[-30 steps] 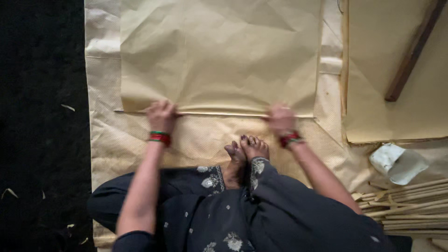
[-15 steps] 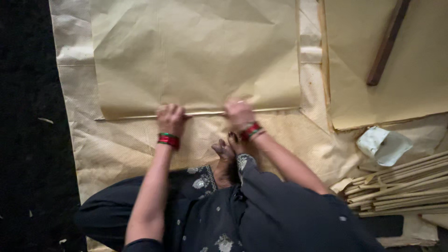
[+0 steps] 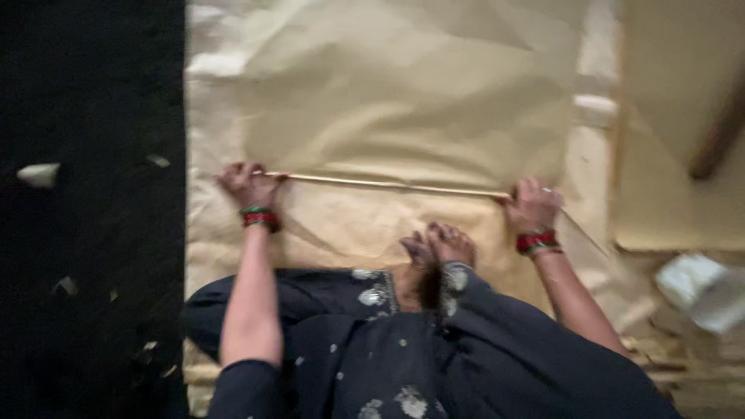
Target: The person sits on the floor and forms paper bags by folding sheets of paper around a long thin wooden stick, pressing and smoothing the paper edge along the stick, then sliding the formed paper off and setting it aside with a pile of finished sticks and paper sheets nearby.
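A large sheet of tan paper (image 3: 411, 101) lies flat on more tan paper on the floor. Along its near edge runs a thin light wooden stick (image 3: 388, 184). My left hand (image 3: 247, 184) presses on the stick's left end. My right hand (image 3: 531, 203) presses on its right end. Both wrists wear red and green bangles. I sit cross-legged in dark embroidered clothes, my bare feet (image 3: 436, 247) just below the stick's middle. The picture is blurred by motion.
A dark carpet (image 3: 93, 233) with small paper scraps lies to the left. Another tan sheet with a dark wooden bar (image 3: 718, 136) lies at the right. A crumpled white paper (image 3: 698, 291) and several sticks (image 3: 660, 365) lie at the lower right.
My hands were close together at the stick's middle half a second ago; now they have spread apart to its two ends. The view has swung to the left.
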